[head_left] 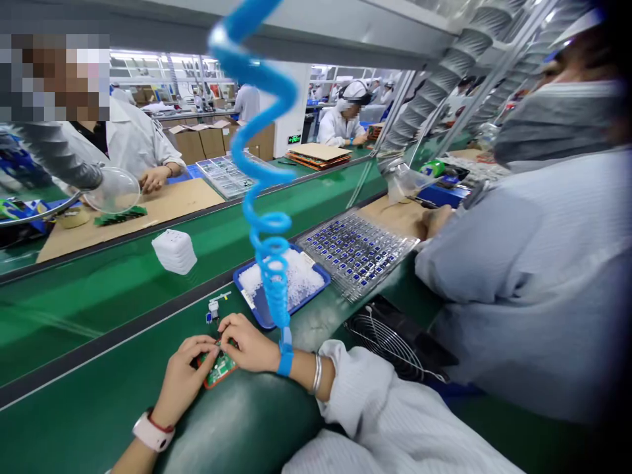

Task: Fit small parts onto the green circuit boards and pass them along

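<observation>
A small green circuit board with an orange-red edge lies on the green bench, under my fingers. My left hand grips its left side, thumb and fingertips brought together near the upper part. From the right, my right hand bends over the top of the board, its fingers closed at the edge. Any small part between the fingertips is hidden. Just beyond my hands sits a small white-and-blue component. A blue wrist strap with a coiled blue cord is around my right wrist.
A blue tray of small white pieces stands beyond my right hand. Right of it lie clear plastic trays with many blue parts. A white stack sits on the green conveyor. A black fan and a co-worker's sleeve are at right.
</observation>
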Demonstrator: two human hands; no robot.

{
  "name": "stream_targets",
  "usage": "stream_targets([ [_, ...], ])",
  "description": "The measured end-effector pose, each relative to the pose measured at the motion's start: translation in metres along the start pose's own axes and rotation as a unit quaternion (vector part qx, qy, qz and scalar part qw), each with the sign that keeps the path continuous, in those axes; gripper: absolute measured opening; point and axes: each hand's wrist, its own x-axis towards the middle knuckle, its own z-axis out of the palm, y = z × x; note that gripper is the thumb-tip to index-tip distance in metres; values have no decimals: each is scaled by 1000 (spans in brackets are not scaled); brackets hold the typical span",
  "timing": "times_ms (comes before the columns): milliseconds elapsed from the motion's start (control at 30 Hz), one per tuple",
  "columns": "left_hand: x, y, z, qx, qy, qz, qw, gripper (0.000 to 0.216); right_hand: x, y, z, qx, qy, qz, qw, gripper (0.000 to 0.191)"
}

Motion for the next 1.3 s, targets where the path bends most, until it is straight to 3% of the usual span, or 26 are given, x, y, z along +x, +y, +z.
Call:
stream_targets([
  [500,-6,25,7,112,6,1,994,16,-2,4,2,43,-8,6,999,14],
  [833,2,28,4,24,3,-53,998,17,0,5,5,62,3,33,998,14],
  [1133,14,32,-5,7,-41,-108,993,13,6,6,1,52,-33,61,996,18],
  [1300,14,26,-7,4,-29,-119,992,11,8,4,-3,58,-44,67,995,17],
])
